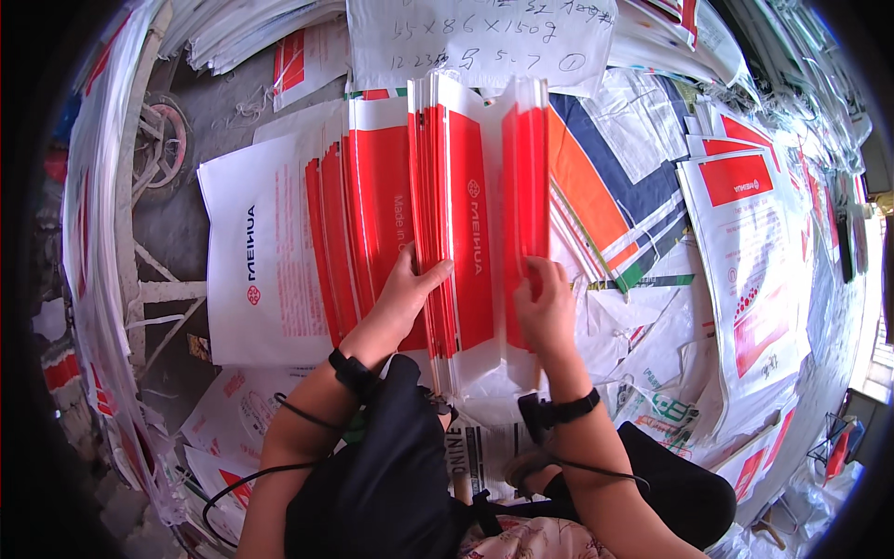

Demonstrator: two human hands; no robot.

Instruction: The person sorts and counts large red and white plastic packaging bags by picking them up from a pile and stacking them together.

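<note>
A fanned stack of flat red-and-white printed sacks (372, 177) lies in front of my knees. My left hand (402, 296) is closed on the bunched sack edges (430, 214) in the middle, its thumb laid over them. To the right of it, my right hand (548, 307) pinches the raised edge of one red-and-white sack (526, 186), with its fingers curled in. That edge is slightly blurred. Between my hands the red printed face of a sack (473, 224) shows. Both wrists carry black bands with cables.
A white sheet with handwriting (475, 42) lies beyond the stack. Orange, blue and white sacks (596, 200) are at the right, and more printed sacks (745, 242) lie farther right. At the left stand a metal frame with a wheel (166, 144) and a tall sack pile (98, 252).
</note>
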